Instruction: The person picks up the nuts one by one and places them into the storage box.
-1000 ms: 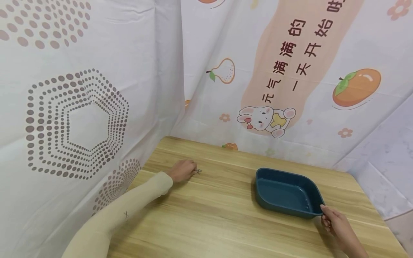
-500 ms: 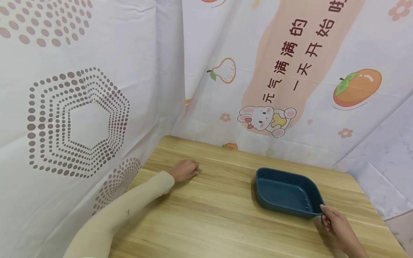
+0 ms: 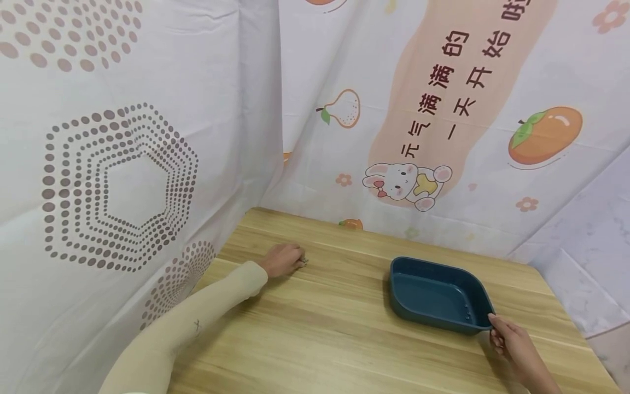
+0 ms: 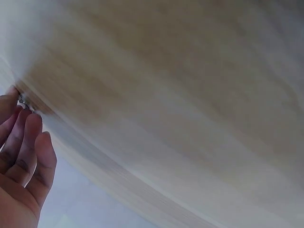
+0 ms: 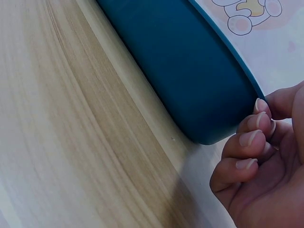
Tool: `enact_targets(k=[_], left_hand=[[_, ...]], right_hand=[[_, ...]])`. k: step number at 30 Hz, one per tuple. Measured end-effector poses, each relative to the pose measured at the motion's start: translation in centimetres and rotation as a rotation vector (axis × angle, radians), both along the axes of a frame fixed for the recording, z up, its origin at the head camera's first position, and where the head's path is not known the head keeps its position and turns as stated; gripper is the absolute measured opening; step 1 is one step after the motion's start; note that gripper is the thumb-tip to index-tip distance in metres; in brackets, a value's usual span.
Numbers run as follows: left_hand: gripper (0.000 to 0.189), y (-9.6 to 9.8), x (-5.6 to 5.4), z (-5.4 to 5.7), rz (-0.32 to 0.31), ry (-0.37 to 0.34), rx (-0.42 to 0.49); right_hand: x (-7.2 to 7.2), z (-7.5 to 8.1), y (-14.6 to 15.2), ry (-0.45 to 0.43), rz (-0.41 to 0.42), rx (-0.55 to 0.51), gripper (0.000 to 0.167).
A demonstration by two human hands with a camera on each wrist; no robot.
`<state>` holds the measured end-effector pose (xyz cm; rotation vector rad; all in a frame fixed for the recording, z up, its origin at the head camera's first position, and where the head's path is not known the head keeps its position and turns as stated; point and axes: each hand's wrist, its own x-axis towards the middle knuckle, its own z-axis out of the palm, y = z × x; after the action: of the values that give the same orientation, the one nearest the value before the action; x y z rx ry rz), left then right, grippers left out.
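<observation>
At the far left of the table, my left hand (image 3: 284, 259) holds a small silvery metal piece (image 3: 305, 261) at its fingertips, low over the wood. Most of that piece is covered by the fingers; in the left wrist view only a bit of the shiny metal (image 4: 27, 104) shows between thumb and fingers, too small to tell its kind. On the right side stands a dark teal plastic basin (image 3: 430, 295) with rounded corners. Thumb and forefinger of my right hand (image 3: 515, 346) pinch its near right corner, the other fingers curled below the rim.
Several small holes (image 3: 467, 314) are visible at the basin's right end. The light wooden table (image 3: 315, 339) reaches back to a printed cloth (image 3: 339, 180). Another patterned cloth (image 3: 138, 191) hangs close along the left side.
My left fingers have slid slightly to the right over the small metal piece and now cover more of it. My right hand and the basin have stayed in place.
</observation>
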<state>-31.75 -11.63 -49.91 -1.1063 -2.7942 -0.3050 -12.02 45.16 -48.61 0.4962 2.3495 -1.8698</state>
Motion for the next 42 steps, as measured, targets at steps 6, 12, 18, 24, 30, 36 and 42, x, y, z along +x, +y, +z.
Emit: enact_targets(k=[6,12,18,24,30,36,42], left_hand=[[0.014,0.5,0.1,0.2,-0.016,-0.008,-0.018],[0.016,0.7,-0.1,0.3,0.006,-0.003,-0.036],[0.018,0.7,-0.2,0.6,0.036,-0.039,-0.03],[0.017,1.0,-0.3,0.8,0.042,-0.053,-0.04],[0.018,1.2,-0.3,0.5,0.034,-0.048,-0.077],[0.01,1.5,-0.2,0.8,0.016,-0.057,-0.071],[0.011,1.2,-0.3,0.6,-0.014,-0.025,-0.107]], right_hand=[[0.0,-0.1,0.1,0.003,-0.001,0.001,0.042],[0.0,0.0,0.1,-0.003,0.0,0.009,0.043],[0.0,0.2,0.0,0.001,-0.001,0.006,0.043],[0.0,0.1,0.0,0.01,-0.002,0.0,0.043],[0.1,-0.2,0.2,-0.003,0.001,0.007,0.043],[0.1,-0.1,0.0,-0.003,-0.005,-0.004,0.043],[0.0,-0.2,0.0,-0.003,-0.004,-0.004,0.043]])
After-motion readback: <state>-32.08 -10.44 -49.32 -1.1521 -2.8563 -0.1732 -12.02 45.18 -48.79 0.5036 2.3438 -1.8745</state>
